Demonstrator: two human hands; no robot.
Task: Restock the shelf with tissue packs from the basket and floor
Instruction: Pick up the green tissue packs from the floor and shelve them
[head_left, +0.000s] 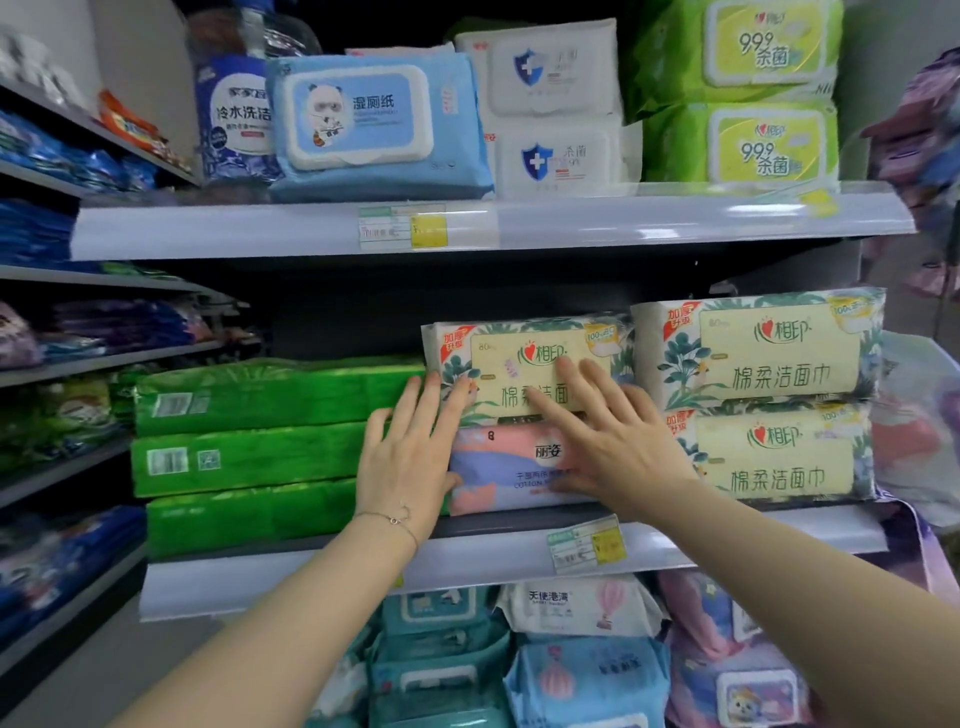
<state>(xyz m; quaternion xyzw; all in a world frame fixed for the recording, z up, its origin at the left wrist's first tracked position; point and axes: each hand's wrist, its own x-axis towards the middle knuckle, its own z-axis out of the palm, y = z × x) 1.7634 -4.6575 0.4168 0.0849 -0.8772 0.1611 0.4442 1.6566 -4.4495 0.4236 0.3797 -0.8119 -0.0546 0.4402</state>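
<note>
Middle shelf: green stack left, paired cream packs right.
Centre column between them: cream tissue pack atop pink pack.
Judged purpose: squaring column against neighbours.
Left hand flat on column's left seam.
Right hand flat, fingertips on cream tissue pack.
Neither grips.
Basket, floor unseen.

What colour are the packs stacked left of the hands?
Bright green packs, clearest in the head view.
</note>
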